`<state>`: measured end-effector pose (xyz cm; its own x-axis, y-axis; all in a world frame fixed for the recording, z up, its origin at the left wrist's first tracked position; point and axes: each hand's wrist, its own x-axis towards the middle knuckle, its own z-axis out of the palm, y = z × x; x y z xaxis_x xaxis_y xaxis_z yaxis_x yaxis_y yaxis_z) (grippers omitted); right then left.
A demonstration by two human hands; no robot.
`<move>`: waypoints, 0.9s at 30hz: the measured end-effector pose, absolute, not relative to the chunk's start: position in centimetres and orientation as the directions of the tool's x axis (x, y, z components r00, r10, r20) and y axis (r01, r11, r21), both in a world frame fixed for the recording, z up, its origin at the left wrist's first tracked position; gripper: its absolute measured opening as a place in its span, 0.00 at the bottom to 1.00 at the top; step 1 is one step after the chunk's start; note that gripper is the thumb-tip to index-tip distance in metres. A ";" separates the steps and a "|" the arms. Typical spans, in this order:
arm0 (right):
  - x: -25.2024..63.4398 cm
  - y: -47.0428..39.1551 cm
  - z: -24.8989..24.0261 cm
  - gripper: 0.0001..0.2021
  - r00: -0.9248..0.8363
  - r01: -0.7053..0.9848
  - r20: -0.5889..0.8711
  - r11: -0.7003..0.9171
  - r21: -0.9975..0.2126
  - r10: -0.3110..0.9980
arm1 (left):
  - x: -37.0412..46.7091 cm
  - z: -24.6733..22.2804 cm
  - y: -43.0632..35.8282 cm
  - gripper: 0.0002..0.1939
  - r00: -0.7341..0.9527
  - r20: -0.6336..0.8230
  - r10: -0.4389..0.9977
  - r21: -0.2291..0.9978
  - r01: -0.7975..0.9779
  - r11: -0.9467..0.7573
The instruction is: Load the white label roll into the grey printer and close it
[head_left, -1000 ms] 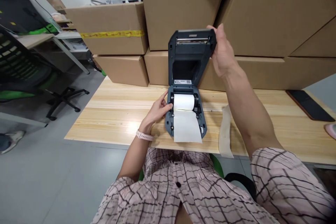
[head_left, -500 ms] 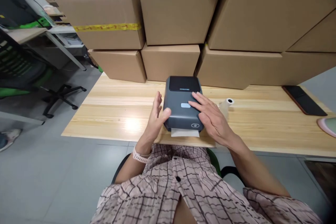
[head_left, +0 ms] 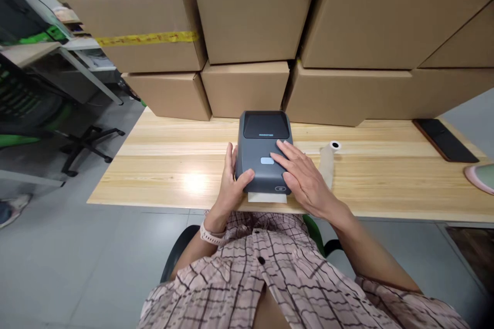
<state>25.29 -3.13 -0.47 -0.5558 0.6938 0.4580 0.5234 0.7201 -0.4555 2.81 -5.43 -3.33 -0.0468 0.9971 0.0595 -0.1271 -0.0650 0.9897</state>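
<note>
A dark grey label printer [head_left: 257, 157] sits near the front edge of the wooden table, with a glossy dark window and a pale button on top. White paper [head_left: 267, 198] sticks out of its front slot. My left hand [head_left: 230, 185] holds the printer's left side, its thumb on the front top edge and its fingers along the side wall. Flat on the right part of the lid lies my right hand [head_left: 304, 177], open, fingertips just beside the button. A white paper roll [head_left: 335, 146] stands right of the printer, a strip of it trailing toward me.
Stacked cardboard boxes [head_left: 247, 90] line the back of the table [head_left: 154, 164]. A dark phone-like object [head_left: 443, 139] and a pink-rimmed green item [head_left: 480, 177] lie at the right. An office chair [head_left: 34, 97] stands on the floor at left; a shoe [head_left: 15, 208] shows there.
My left hand has closed in on the printer's left side, its thumb now resting on the top. My right hand stays on the lid. The view has shifted slightly.
</note>
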 end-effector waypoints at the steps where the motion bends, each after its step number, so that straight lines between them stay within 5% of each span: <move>1: 25.2 -3.2 -0.6 0.25 -0.552 0.522 0.462 0.720 -0.458 0.694 | 2.9 -3.7 -5.3 0.55 -0.064 0.083 0.995 0.989 -0.118 -0.090; 10: 25.0 -3.0 -0.9 0.24 -0.541 0.515 0.498 0.735 -0.441 0.678 | 3.1 -4.1 -6.2 0.43 -0.184 0.184 0.966 0.982 -0.003 -0.188; 14: 24.9 -3.0 -0.9 0.24 -0.526 0.504 0.508 0.731 -0.460 0.682 | 2.5 -4.1 -10.2 0.17 -0.456 0.237 0.858 0.966 0.205 -0.158; 20: 24.8 -3.1 -0.9 0.21 -0.504 0.503 0.517 0.721 -0.476 0.692 | 3.6 -3.9 -11.6 0.28 0.027 -0.276 0.961 0.956 -0.098 0.277; 27: 24.9 -3.1 0.0 0.24 -0.572 0.592 0.464 0.732 -0.338 0.677 | 4.0 -3.9 -10.7 0.23 -0.017 -0.236 0.972 0.954 -0.193 0.228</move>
<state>24.87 -3.15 -0.02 -0.5716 0.6765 0.4643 0.5915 0.7319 -0.3383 3.98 -10.75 -3.86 -0.0173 0.9717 -0.2357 -0.1931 0.2281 0.9543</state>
